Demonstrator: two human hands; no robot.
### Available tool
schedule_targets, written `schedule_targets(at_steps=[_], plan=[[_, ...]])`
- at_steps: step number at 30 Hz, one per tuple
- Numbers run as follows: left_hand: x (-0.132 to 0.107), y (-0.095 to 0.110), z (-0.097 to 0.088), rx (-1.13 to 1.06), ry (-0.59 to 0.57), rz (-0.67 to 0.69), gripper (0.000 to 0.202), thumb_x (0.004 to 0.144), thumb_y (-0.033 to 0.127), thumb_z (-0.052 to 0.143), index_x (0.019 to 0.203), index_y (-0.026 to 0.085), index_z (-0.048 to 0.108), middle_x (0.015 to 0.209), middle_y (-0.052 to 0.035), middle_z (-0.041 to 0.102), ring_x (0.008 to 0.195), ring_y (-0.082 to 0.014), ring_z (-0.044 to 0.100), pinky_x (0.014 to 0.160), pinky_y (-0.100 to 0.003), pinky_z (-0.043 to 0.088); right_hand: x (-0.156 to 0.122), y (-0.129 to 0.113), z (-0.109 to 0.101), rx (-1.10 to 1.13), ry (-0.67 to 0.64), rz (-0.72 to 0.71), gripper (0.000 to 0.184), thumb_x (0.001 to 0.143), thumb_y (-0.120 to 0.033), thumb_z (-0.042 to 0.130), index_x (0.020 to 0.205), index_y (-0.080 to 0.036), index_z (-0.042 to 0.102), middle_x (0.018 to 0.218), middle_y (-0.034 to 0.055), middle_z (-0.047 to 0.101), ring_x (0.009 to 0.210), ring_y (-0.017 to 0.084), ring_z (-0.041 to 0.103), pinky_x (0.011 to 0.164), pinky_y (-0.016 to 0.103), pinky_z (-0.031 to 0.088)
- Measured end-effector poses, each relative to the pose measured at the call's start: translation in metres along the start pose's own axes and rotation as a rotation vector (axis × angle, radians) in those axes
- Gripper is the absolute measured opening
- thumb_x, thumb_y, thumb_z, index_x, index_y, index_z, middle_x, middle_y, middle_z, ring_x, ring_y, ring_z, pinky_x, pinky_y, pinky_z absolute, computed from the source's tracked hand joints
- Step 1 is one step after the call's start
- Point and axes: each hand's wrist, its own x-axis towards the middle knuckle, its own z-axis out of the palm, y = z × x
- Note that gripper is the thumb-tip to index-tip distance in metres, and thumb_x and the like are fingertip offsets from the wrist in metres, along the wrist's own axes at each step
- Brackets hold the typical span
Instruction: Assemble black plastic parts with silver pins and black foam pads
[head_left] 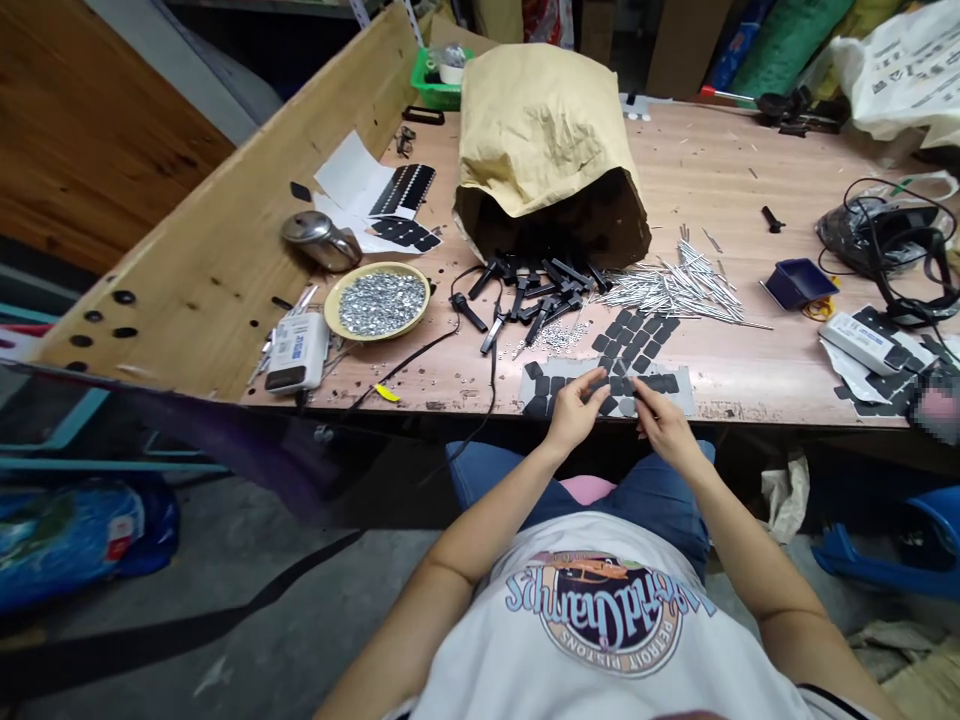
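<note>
Both of my hands are over a grey backing sheet (681, 398) set with rounded black pads (556, 386) at the table's front edge. My left hand (576, 412) has its thumb and fingers drawn together above the middle of the sheet. Close by on its right, my right hand (666, 425) is closed in a pinch. Whatever is between the fingertips of either hand is too small to make out. More black pads (634, 338) lie in rows just beyond the sheet. Small metal washers (559, 338) are scattered to the left of those rows.
A large brown paper bag (544, 130) lies with its mouth towards me, black plastic parts (536, 295) spilling out. Thin metal rods (682, 285) are heaped right of it. At left are a bowl (381, 302) of small metal pieces, a metal pot (322, 240) and a white box (296, 352).
</note>
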Motion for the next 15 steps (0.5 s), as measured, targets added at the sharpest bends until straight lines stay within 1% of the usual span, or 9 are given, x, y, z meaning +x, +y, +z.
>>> schedule_targets(at_steps=[2,4,7,9,11,13,15], plan=[[-0.002,-0.006,-0.008,0.264,-0.031,0.108,0.029,0.083,0.021,0.056,0.11,0.018,0.065,0.116,-0.0103,0.067,0.113,-0.0232,0.059,0.1,-0.041,0.046,-0.01,0.016,-0.014,-0.18,0.06,0.109,0.046,0.09,-0.031,0.035,0.132,-0.021,0.052,0.088,0.0083,0.067,0.066,0.019,0.06,0.068,0.035,0.05],[-0.005,-0.011,-0.015,0.515,-0.098,0.222,0.029,0.085,0.019,0.051,0.11,0.019,0.064,0.121,-0.0096,0.065,0.122,-0.0243,0.053,0.107,-0.047,0.039,-0.017,0.031,-0.026,-0.36,0.097,0.22,0.046,0.089,-0.028,0.035,0.13,-0.018,0.055,0.084,0.0093,0.068,0.071,0.023,0.062,0.068,0.034,0.049],[-0.008,-0.017,-0.017,0.767,-0.209,0.332,0.031,0.089,0.018,0.043,0.113,0.019,0.062,0.128,-0.0096,0.06,0.129,-0.0249,0.047,0.11,-0.053,0.031,-0.021,0.04,-0.032,-0.505,0.062,0.322,0.047,0.088,-0.025,0.036,0.13,-0.016,0.055,0.092,0.0109,0.071,0.081,0.025,0.064,0.07,0.032,0.048],[-0.009,-0.019,-0.015,0.855,-0.251,0.375,0.033,0.091,0.019,0.039,0.116,0.018,0.06,0.129,-0.0106,0.059,0.13,-0.0248,0.046,0.111,-0.055,0.03,-0.021,0.038,-0.031,-0.559,0.005,0.351,0.047,0.088,-0.025,0.038,0.132,-0.018,0.053,0.097,0.0107,0.071,0.083,0.025,0.065,0.068,0.031,0.047],[-0.009,-0.02,-0.014,0.897,-0.268,0.398,0.034,0.091,0.02,0.038,0.117,0.017,0.059,0.13,-0.0118,0.058,0.13,-0.0249,0.045,0.111,-0.055,0.029,-0.02,0.034,-0.028,-0.61,-0.043,0.382,0.046,0.089,-0.027,0.039,0.133,-0.02,0.052,0.097,0.0102,0.072,0.079,0.024,0.065,0.065,0.03,0.047],[-0.009,-0.021,-0.014,0.913,-0.271,0.408,0.034,0.092,0.021,0.038,0.118,0.016,0.059,0.129,-0.0129,0.058,0.131,-0.0251,0.045,0.111,-0.055,0.029,-0.02,0.031,-0.027,-0.639,-0.066,0.42,0.045,0.09,-0.03,0.039,0.133,-0.022,0.052,0.095,0.0105,0.072,0.076,0.025,0.066,0.064,0.031,0.047],[-0.009,-0.021,-0.015,0.916,-0.272,0.417,0.034,0.091,0.021,0.039,0.117,0.015,0.059,0.129,-0.0136,0.058,0.131,-0.0254,0.044,0.111,-0.054,0.03,-0.021,0.03,-0.026,-0.627,-0.061,0.432,0.044,0.091,-0.03,0.038,0.133,-0.021,0.052,0.097,0.0112,0.072,0.08,0.026,0.067,0.067,0.032,0.048]])
